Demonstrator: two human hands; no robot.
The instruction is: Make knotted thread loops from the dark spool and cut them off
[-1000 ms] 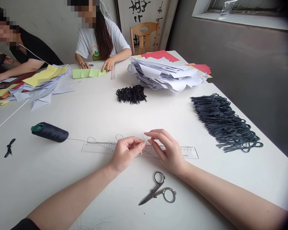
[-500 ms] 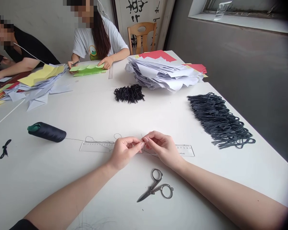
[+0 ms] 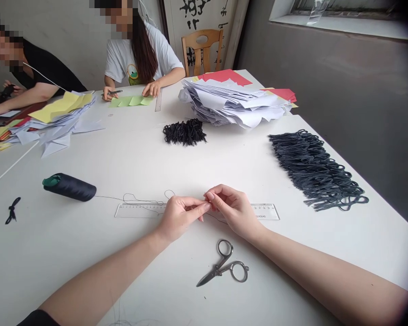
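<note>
My left hand (image 3: 180,215) and my right hand (image 3: 233,206) meet fingertip to fingertip above a clear ruler (image 3: 134,211). Both pinch a thin dark thread (image 3: 143,200), whose loose loops lie across the ruler's left part. The thread runs back to a black spool (image 3: 73,187) with a green core, lying on its side at the left. What exactly sits between the fingertips is too small to make out. Below my hands lies a pair of metal scissors (image 3: 219,270), blades pointing lower left.
Bundles of dark cord loops (image 3: 313,167) lie at the right; a smaller black bundle pile (image 3: 185,132) is farther back. A stack of white paper (image 3: 236,104) stands behind. Across the table (image 3: 129,154), a person (image 3: 163,50) handles green paper (image 3: 131,101). Another person sits left.
My hands stay pinched together, with the fingers shifted slightly. The whole view has moved a little. Across the table, the green paper now lies flatter.
</note>
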